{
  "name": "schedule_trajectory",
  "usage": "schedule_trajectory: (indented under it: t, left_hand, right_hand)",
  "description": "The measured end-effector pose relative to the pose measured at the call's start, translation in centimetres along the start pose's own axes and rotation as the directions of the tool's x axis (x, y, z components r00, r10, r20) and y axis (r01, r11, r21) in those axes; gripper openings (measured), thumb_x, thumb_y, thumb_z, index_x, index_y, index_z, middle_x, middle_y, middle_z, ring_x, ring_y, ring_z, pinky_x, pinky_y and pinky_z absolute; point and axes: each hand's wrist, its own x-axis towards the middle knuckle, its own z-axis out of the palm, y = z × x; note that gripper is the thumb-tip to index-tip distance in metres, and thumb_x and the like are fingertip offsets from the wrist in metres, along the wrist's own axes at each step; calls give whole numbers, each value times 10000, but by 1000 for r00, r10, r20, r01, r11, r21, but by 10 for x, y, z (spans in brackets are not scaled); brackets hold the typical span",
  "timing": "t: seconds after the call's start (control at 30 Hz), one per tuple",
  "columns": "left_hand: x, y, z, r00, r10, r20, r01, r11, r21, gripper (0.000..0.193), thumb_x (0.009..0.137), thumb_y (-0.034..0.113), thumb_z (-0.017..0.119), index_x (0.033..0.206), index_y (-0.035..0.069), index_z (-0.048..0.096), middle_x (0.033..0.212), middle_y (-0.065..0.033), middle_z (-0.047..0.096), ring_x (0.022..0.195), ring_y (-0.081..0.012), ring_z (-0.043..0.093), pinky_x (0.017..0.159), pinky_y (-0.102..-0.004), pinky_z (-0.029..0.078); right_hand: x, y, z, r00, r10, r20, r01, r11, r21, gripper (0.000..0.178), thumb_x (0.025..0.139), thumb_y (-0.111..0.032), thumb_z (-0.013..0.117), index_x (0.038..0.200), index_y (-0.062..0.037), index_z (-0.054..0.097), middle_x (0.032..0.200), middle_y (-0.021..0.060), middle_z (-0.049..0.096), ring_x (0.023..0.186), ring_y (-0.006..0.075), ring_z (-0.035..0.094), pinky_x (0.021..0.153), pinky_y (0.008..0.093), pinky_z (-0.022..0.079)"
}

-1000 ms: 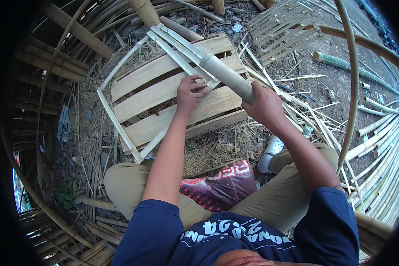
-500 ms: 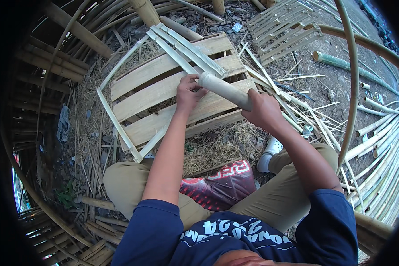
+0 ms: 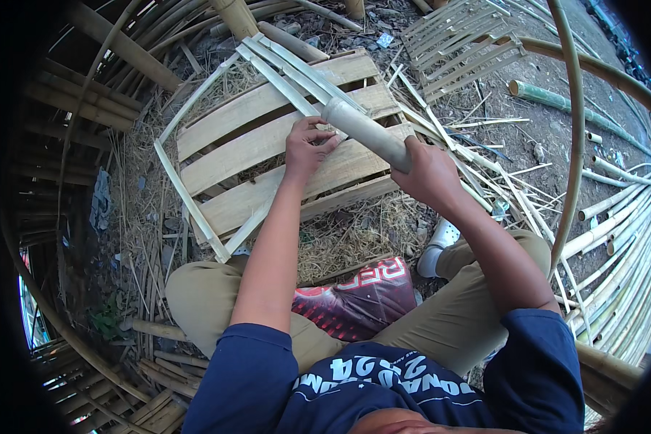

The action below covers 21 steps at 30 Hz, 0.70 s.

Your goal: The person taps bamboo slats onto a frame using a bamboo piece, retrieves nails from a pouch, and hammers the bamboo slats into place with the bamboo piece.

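My right hand (image 3: 425,170) is wrapped round the near end of a thick, pale bamboo tube (image 3: 365,132). The tube slants up to the left, its far end over the slats beside my left hand (image 3: 311,148). The fingers of that hand are curled in toward the thumb at the lower ends of some split bamboo slats (image 3: 289,76); whatever they pinch is too small to make out. Beneath lies a low wooden pallet (image 3: 235,166) of broad planks. More bamboo slats (image 3: 184,188) form an angled frame along its left side.
Split offcuts (image 3: 477,170) litter the ground right of the pallet. A slatted bamboo panel (image 3: 459,50) lies at the back right, near a green bamboo pole (image 3: 564,107). Many poles (image 3: 622,267) are stacked at the far right. A curved bamboo pole (image 3: 573,145) rises beside my right arm.
The pallet, slats and both hands sit slightly higher and further left in the picture. My right hand still grips the tube, whose far end stays close to my left fingers.
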Motion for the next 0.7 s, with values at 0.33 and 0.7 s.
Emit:
schedule_trajectory:
  t: [0.33,0.7]
  left_hand:
    - [2,-20,-8,997,-19,73,23,998,-58,129,760,112,884,845,64,801,1191,-68,679,1059,-209,679,897,-336,562]
    - [0,-5,-8,985,-47,165,94,952,-293,470,748,24,857,1197,73,732,1276,-59,628,1108,-176,669,934,-307,583]
  right_hand:
    - [-1,-4,10,999,-28,38,28,1000,8,370,792,-286,772,962,-7,598,804,224,710,765,416,712,719,514,561]
    - [3,-5,-5,987,101,-123,-90,992,94,351,806,-260,750,991,2,611,860,232,717,815,427,712,769,519,563]
